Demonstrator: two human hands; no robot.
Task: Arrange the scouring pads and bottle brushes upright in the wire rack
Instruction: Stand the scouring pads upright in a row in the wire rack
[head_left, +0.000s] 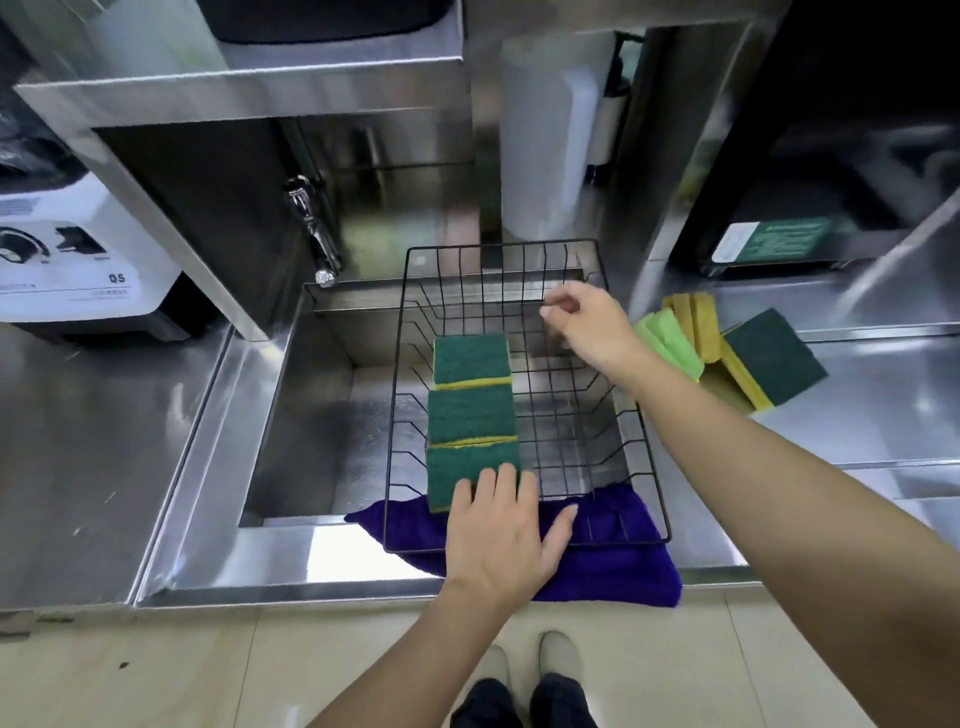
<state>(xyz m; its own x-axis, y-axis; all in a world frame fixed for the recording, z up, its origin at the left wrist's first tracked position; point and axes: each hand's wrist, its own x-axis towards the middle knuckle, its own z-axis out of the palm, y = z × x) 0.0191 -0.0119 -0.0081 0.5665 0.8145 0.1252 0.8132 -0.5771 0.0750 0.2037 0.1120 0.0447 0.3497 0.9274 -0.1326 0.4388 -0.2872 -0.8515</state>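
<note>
The fingertips (498, 475) of the left hand (501, 535) are laid flat and spread against the nearest scouring pad (467, 467), with nothing closed around it; the pad is steadied on its edge rather than gripped. The right hand (584, 325) is held over the far right part of the wire rack (655, 470), its fingers loosely curled and empty, nothing being pinched between them as far as can be seen. Three green-faced pads are stood in a row along the left side of the rack, the middle pad (471, 413) and the far pad (471, 361) leaning slightly back, each close behind the one in front. The rack is set across the sink (291, 415) with its near edge resting on a purple cloth (613, 571). More pads are waiting in a loose pile of pads (727, 353) on the steel counter (857, 415) just right of the rack; no bottle brushes can be made out. The step in hand is judged to be the securing of the row before another pad is fetched. It would be done well if the near pad were seated between the wires until it stands unaided, pressure being kept light so the row is not toppled backward, and only then released.
</note>
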